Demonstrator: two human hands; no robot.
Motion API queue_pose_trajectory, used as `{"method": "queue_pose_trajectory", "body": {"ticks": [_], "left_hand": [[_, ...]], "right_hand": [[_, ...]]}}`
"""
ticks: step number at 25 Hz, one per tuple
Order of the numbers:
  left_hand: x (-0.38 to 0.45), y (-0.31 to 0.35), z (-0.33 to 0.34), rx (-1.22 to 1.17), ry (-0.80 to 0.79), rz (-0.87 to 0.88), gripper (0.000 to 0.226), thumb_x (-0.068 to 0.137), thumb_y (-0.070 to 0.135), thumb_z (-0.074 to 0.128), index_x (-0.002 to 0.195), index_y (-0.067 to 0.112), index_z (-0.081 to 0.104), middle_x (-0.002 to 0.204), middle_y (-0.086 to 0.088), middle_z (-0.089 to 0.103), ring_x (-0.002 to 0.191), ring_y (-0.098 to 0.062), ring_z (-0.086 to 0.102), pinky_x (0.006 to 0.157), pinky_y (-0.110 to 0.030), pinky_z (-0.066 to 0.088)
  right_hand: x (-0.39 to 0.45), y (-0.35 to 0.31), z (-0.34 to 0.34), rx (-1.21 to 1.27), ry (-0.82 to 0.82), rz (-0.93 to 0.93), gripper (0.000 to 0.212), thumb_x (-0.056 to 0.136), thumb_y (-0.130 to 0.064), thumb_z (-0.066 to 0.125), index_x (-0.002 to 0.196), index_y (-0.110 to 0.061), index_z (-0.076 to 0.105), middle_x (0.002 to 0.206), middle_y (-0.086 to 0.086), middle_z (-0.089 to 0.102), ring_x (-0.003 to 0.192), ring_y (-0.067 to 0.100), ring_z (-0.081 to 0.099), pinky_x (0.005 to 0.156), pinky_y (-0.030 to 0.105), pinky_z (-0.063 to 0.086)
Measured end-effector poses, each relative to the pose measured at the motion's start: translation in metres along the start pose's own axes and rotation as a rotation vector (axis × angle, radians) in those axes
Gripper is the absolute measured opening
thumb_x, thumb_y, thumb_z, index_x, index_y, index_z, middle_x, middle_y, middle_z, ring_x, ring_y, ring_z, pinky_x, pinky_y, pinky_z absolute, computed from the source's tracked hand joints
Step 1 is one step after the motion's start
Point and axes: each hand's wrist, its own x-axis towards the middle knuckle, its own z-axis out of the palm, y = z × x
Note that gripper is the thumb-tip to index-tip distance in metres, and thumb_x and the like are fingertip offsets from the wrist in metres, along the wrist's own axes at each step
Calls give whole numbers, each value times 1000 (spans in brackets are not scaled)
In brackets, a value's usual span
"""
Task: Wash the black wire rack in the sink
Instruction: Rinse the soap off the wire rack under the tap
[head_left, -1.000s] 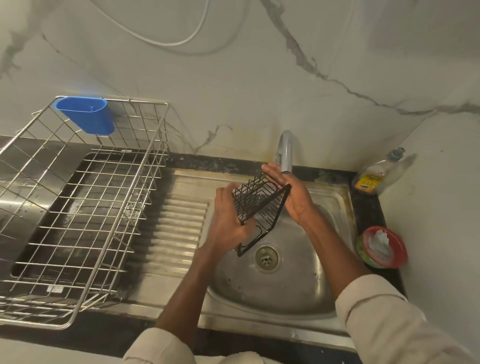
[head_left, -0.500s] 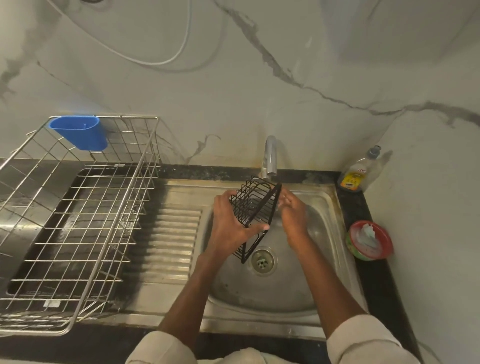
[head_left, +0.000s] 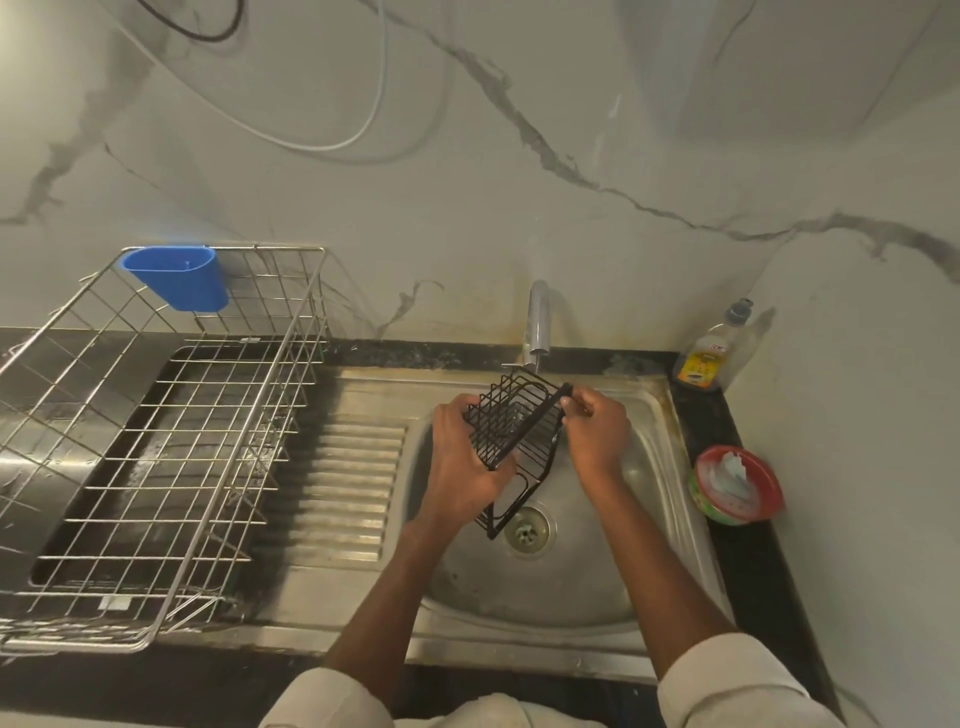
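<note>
Two hands grip black wire rack (head_left: 511, 431) over round steel sink (head_left: 660, 467).

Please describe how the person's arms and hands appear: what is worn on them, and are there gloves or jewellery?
Both hands, the left hand and the right hand, are bare, with no gloves. No ring, watch or bracelet is visible. The forearms are uncovered; the light cream sleeves are pushed up towards the elbows, at the bottom edge of the view.

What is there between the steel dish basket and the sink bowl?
In the head view, only the ribbed draining board lies between the dish basket and the sink bowl; nothing stands on it.
</note>
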Motion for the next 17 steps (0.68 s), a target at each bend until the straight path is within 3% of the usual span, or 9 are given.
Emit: {"method": "queue_pose_trajectory", "body": {"ticks": [2, 5, 7, 12, 17], "left_hand": [[-1, -1, 4, -41, -12, -1, 78, 77, 41, 82, 141, 23, 41, 127, 2, 48, 121, -23, 55, 101, -50, 52], [1, 2, 6, -34, -37, 18, 78, 78, 46, 82, 141, 24, 41, 128, 3, 48, 122, -22, 53, 102, -51, 52], [3, 4, 5, -14, -42, 22, 82, 76, 50, 86, 141, 26, 41, 128, 6, 46, 123, -20, 52, 103, -49, 52], [4, -1, -5, 20, -59, -3, 98, 69, 55, 94, 144, 27, 37, 126, 9, 39, 122, -17, 48, 104, -46, 51], [5, -1, -12, 57, -203, -13, 104, 69, 46, 96, 149, 28, 32, 129, 9, 36, 127, -16, 41, 112, -38, 45]], "right_hand": [[-2, 2, -8, -5, 55, -19, 16, 95, -12, 70, 108, -16, 79, 93, -6, 78, 86, 9, 73, 67, 3, 45], [1, 4, -13, 15, 65, -8, 16, 94, -12, 71, 106, -19, 80, 93, -8, 78, 85, 6, 73, 80, 26, 59], [6, 3, -10, 16, 54, -8, 17, 93, -12, 71, 107, -18, 80, 95, -7, 79, 87, 8, 73, 85, 32, 60], [13, -4, 3, 57, 23, 15, 21, 92, -10, 72, 110, -18, 80, 98, -5, 79, 90, 10, 74, 89, 36, 60], [13, 0, 0, 64, 24, 25, 25, 92, -6, 71, 111, -19, 80, 99, -7, 79, 91, 9, 74, 87, 29, 60]]}}
